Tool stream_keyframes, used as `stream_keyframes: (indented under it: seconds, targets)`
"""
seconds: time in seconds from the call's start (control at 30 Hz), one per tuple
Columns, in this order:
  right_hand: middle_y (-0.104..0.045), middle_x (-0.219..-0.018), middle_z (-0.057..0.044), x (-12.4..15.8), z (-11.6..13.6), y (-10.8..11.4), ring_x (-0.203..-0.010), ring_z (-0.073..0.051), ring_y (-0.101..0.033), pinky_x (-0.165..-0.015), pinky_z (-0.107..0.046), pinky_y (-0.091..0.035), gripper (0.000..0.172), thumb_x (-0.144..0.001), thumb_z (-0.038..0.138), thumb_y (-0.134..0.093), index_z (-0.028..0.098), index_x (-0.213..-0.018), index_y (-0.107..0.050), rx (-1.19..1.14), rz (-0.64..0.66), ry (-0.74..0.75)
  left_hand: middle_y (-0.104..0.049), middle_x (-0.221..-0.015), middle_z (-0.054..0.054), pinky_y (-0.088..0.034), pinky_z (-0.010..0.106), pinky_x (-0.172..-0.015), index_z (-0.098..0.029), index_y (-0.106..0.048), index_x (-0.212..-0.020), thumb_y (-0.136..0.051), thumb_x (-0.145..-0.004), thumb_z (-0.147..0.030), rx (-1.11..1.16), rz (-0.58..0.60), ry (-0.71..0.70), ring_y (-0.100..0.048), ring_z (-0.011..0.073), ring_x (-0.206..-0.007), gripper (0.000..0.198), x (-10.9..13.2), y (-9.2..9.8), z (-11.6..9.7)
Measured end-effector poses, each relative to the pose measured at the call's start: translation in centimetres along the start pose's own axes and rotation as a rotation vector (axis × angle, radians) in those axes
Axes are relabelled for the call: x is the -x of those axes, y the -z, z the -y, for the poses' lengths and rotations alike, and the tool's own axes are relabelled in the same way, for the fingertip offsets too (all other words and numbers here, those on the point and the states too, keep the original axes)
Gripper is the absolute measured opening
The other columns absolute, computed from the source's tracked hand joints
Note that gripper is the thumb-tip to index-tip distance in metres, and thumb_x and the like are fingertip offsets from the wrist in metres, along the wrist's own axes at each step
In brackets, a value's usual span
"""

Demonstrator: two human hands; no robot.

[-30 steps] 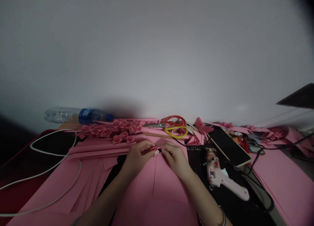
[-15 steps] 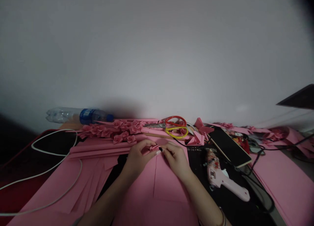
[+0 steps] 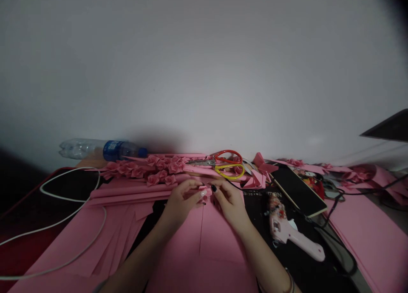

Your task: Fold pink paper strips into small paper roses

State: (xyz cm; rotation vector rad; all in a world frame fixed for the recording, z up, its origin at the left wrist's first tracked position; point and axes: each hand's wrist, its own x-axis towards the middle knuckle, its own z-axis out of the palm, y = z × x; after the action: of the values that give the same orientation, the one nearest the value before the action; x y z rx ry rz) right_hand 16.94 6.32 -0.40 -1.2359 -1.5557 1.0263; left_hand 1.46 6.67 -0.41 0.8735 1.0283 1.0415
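Between my two hands is a small folded pink paper rose point(image 3: 205, 194), held over the pink sheets. My left hand point(image 3: 181, 200) pinches it from the left, thumb in front and fingers behind. On the right edge of the rose, the bent thumb and fingers of my right hand point(image 3: 230, 203) close in; its thumb has a dark nail. Part of the rose is hidden by the fingertips. Below the hands lie flat pink paper sheets point(image 3: 219, 238). Just behind them are scissors point(image 3: 228, 170) with one red and one yellow handle loop.
Finished paper roses point(image 3: 153, 167) are heaped back left, near a plastic bottle point(image 3: 92, 148) lying down. Rolled pink paper point(image 3: 127, 195) lies left, with a white cable point(image 3: 70, 216). On the right are a glue gun point(image 3: 296, 235), a phone point(image 3: 299, 191) and stacked pink sheets point(image 3: 372, 238).
The paper rose has been turned so more of its folded face shows. My right thumb has shifted slightly up and right; my left thumb rests across the front. Everything else stays put.
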Motion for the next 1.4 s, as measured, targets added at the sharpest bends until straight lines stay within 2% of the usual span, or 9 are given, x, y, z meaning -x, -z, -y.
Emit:
stream_keyframes:
  seconds: [0.17,0.4,0.6,0.7,0.83,0.9,1.03,1.27,1.4]
  targets:
    - [-0.055,-0.066,0.001,0.0,-0.4,-0.2,-0.056,-0.012,-0.049,-0.052,-0.022,-0.038,0.009,-0.083,0.019,-0.049,0.018,-0.087,-0.057,0.023,0.038,-0.006,-0.063,-0.087,0.003,-0.054,0.030,-0.064,-0.016,-0.057,-0.085,-0.072,-0.061,-0.031,-0.022,0.002,0.011,-0.062,0.0151,-0.073,0.032,0.0,0.1,0.0]
    - [-0.054,-0.064,0.002,0.1,-0.6,-0.3,-0.054,-0.011,-0.047,-0.050,-0.021,-0.036,0.009,-0.083,0.018,-0.048,0.018,-0.086,-0.057,-0.003,0.054,-0.032,-0.065,-0.084,0.004,-0.051,0.027,-0.067,-0.014,-0.060,-0.084,-0.071,-0.064,-0.026,-0.068,0.024,-0.049,-0.062,0.0158,-0.077,0.026,-0.3,0.4,0.5]
    - [-0.054,-0.071,0.001,0.0,-0.1,-0.2,-0.062,-0.012,-0.049,-0.057,-0.022,-0.039,0.017,-0.080,0.014,-0.051,0.018,-0.093,-0.060,0.050,-0.027,0.058,-0.067,-0.078,0.004,-0.047,0.025,-0.069,-0.014,-0.062,-0.081,-0.068,-0.066,-0.021,-0.227,-0.006,-0.163,-0.062,0.0159,-0.074,0.018,-0.2,0.2,0.1]
    - [-0.054,-0.072,0.000,-0.1,0.3,0.0,-0.064,-0.013,-0.049,-0.059,-0.023,-0.040,0.013,-0.076,0.013,-0.056,0.018,-0.085,-0.063,0.082,-0.069,0.102,-0.066,-0.078,0.003,-0.048,0.026,-0.070,-0.015,-0.062,-0.081,-0.065,-0.067,-0.019,-0.338,0.015,-0.224,-0.062,0.0167,-0.076,0.015,0.0,-0.1,0.0]
    - [-0.053,-0.070,0.000,-0.2,0.5,0.0,-0.062,-0.013,-0.048,-0.057,-0.024,-0.039,0.005,-0.073,0.015,-0.061,0.018,-0.075,-0.064,0.041,-0.037,0.106,-0.066,-0.079,0.003,-0.048,0.026,-0.070,-0.015,-0.061,-0.082,-0.066,-0.064,-0.014,-0.459,-0.008,-0.265,-0.061,0.0163,-0.075,0.019,0.2,-0.3,0.2]
    - [-0.053,-0.067,0.000,-0.2,0.5,-0.1,-0.062,-0.013,-0.048,-0.057,-0.024,-0.039,0.004,-0.074,0.016,-0.061,0.018,-0.071,-0.063,0.030,-0.029,0.079,-0.065,-0.077,0.003,-0.048,0.026,-0.069,-0.016,-0.060,-0.081,-0.066,-0.063,-0.013,-0.461,0.007,-0.267,-0.062,0.0162,-0.074,0.019,0.2,-0.3,0.3]
    - [-0.053,-0.062,0.000,-0.2,0.3,-0.1,-0.060,-0.013,-0.049,-0.057,-0.025,-0.040,0.016,-0.076,0.019,-0.058,0.017,-0.060,-0.056,0.025,-0.025,0.021,-0.067,-0.078,0.003,-0.049,0.027,-0.071,-0.016,-0.060,-0.079,-0.065,-0.065,-0.015,-0.415,0.060,-0.238,-0.064,0.0173,-0.076,0.015,0.2,-0.3,0.6]
    - [-0.051,-0.062,0.001,-0.4,0.2,-0.1,-0.059,-0.013,-0.046,-0.056,-0.024,-0.038,0.012,-0.076,0.021,-0.057,0.017,-0.065,-0.055,0.039,-0.004,0.011,-0.066,-0.073,0.002,-0.047,0.026,-0.068,-0.015,-0.061,-0.073,-0.066,-0.066,-0.019,-0.440,0.095,-0.182,-0.062,0.0174,-0.074,0.009,0.4,-0.3,0.5]
    - [-0.049,-0.059,0.003,-0.3,0.2,-0.2,-0.056,-0.012,-0.045,-0.054,-0.023,-0.037,0.017,-0.077,0.023,-0.056,0.018,-0.061,-0.051,0.003,0.007,-0.005,-0.066,-0.072,0.002,-0.046,0.025,-0.065,-0.017,-0.060,-0.071,-0.065,-0.067,-0.020,-0.476,0.107,-0.193,-0.061,0.0169,-0.071,0.007,0.5,-0.3,0.6]
